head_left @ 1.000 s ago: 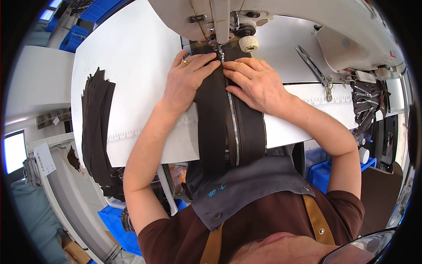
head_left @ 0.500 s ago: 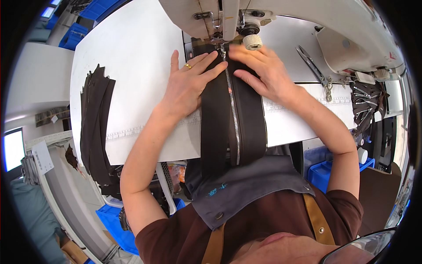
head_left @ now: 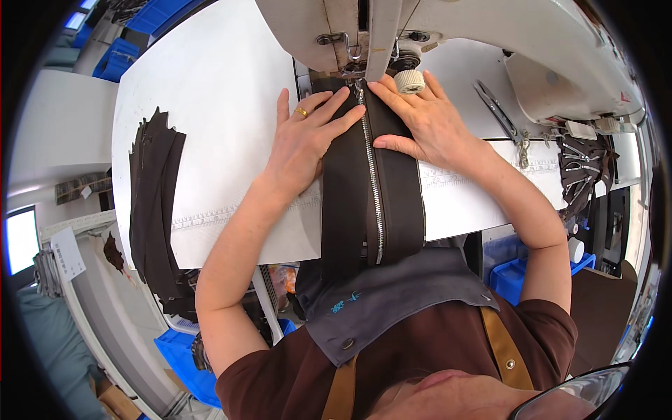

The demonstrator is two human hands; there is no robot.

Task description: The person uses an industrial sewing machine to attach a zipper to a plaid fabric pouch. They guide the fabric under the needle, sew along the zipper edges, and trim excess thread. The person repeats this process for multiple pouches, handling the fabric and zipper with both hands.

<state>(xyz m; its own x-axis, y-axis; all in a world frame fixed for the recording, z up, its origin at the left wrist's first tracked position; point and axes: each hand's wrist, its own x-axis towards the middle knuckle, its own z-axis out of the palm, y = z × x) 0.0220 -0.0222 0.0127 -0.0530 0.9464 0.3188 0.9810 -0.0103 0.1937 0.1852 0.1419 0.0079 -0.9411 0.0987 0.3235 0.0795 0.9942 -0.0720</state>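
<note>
A dark brown fabric piece [head_left: 343, 203] lies lengthwise on the white table, its near end hanging over the front edge. Down its middle runs a silver metal zipper [head_left: 372, 168], the far end under the presser foot area of a white sewing machine [head_left: 381, 42]. My left hand [head_left: 308, 133], a ring on one finger, presses on the fabric left of the zipper with its fingers spread. Flat on the right side of the fabric rests my right hand [head_left: 423, 122], fingertips close to the machine's white knob [head_left: 409, 81], thumb pointing toward the zipper.
A stack of dark fabric strips [head_left: 155, 189] lies at the table's left. To the right are metal tweezers [head_left: 498, 112] and a bundle of zippers with silver pulls [head_left: 582, 168]. A printed ruler scale [head_left: 231, 213] crosses the table. Blue bins [head_left: 189, 364] stand below.
My right hand, blurred before, now lies still and has shifted slightly back, its fingers more spread. My left hand has come a little nearer. The machine appears slightly lower in the picture.
</note>
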